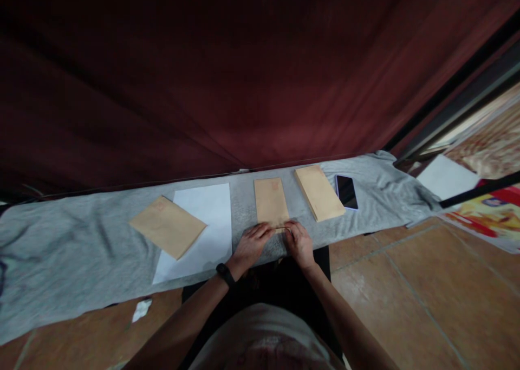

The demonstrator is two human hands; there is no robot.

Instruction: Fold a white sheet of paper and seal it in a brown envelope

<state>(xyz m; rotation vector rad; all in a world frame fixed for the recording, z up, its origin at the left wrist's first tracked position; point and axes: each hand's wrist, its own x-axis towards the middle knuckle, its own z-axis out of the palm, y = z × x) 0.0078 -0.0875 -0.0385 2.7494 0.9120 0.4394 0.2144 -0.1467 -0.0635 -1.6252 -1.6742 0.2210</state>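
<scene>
A brown paper envelope lies lengthwise in front of me on the grey cloth. At its near end, my left hand closes its fingers on the left corner, a dark band on that wrist. My right hand pinches the same end at the right corner, where the edge looks folded up between the hands. To the right rests a stack of brown envelopes. On the left, more brown envelope paper lies askew over white paper.
A smartphone lies right of the envelope stack. Grey cloth covers the long narrow surface, with a dark red curtain behind it. White crumpled tissue is on the tiled floor. A colourful printed package stands at the far right.
</scene>
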